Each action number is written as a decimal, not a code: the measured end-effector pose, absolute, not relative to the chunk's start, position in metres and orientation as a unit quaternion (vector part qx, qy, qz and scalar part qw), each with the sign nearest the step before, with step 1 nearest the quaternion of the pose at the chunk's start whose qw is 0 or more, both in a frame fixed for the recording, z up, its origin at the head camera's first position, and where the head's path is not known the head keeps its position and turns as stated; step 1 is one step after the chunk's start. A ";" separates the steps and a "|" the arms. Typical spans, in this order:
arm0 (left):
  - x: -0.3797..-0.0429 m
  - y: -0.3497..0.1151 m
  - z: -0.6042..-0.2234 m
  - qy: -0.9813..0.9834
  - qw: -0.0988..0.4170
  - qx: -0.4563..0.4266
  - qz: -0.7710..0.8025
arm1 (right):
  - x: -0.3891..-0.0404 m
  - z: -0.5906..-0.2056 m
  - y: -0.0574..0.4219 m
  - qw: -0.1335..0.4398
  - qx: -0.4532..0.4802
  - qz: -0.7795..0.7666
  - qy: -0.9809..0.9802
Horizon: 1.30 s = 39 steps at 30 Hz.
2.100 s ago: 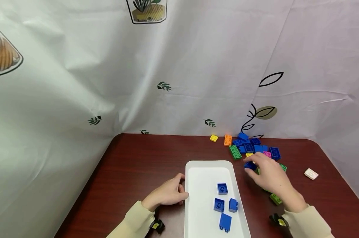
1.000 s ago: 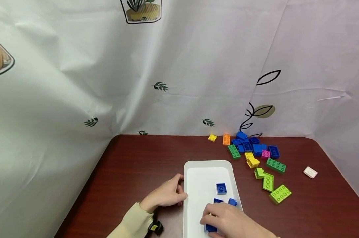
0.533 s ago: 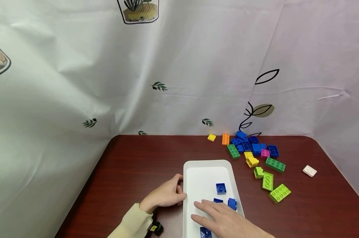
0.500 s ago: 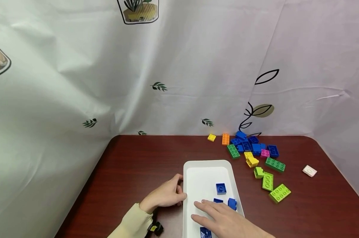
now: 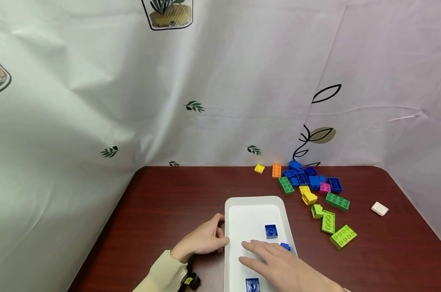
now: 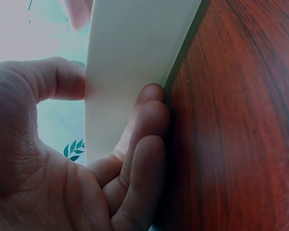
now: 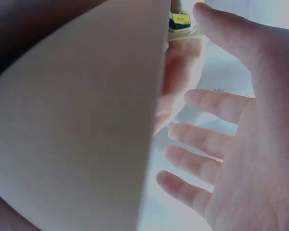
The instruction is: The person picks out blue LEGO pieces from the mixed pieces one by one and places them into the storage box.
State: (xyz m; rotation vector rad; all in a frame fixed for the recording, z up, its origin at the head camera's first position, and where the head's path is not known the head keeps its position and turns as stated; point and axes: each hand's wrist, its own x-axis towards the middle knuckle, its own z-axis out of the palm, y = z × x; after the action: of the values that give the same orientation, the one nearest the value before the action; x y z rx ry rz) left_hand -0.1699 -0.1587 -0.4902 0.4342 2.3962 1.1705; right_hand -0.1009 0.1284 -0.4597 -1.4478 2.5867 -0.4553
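A long white tray [image 5: 242,215] lies on the table in front of me. My left hand [image 5: 202,239] grips its left side; in the left wrist view the thumb presses the rim and the fingers [image 6: 149,159] lie against the outer wall. Over the tray my right hand [image 5: 278,263] is spread with nothing in it, and in the right wrist view its fingers [image 7: 202,137] are straight and apart. A blue toy brick [image 5: 252,285] lies near the tray's front, left of that hand. Another blue brick [image 5: 271,231] and a partly covered blue brick [image 5: 285,246] lie beyond it.
At the table's back right lies a loose pile of blue bricks [image 5: 302,178], with orange [image 5: 276,170], pink [image 5: 325,187] and yellow bricks [image 5: 308,195] around it. Green bricks [image 5: 337,201] and lime bricks [image 5: 343,237] lie nearer, right of the tray. A white brick [image 5: 379,209] sits farther right.
My right hand came from the brick pile to the tray with a blue brick, let go of it near the front, and has shifted slightly up and right. The left hand has stayed put.
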 end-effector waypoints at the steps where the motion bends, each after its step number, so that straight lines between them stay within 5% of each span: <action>1: -0.170 -0.159 -0.490 0.866 0.217 0.157 0.422 | -0.102 -0.459 0.130 0.072 -0.477 -0.151 0.863; 8: -0.169 -0.158 -0.490 0.866 0.215 0.157 0.423 | -0.115 -0.443 0.139 0.132 -0.394 -0.185 0.891; 19: -0.168 -0.160 -0.490 0.864 0.218 0.156 0.427 | -0.158 -0.441 0.174 -0.019 -0.355 -0.161 0.921; 32: -0.170 -0.160 -0.488 0.864 0.223 0.154 0.424 | -0.220 -0.458 0.225 -0.080 -0.274 -0.149 0.947; 39: -0.170 -0.159 -0.489 0.867 0.225 0.152 0.417 | -0.245 -0.461 0.246 -0.056 -0.208 -0.137 0.967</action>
State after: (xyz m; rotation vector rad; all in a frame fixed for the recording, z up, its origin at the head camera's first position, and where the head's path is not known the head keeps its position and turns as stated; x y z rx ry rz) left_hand -0.1703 -0.1592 -0.4894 0.4188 2.3927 1.1518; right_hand -0.2450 0.2459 -0.4611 -0.6788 3.1496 -0.4473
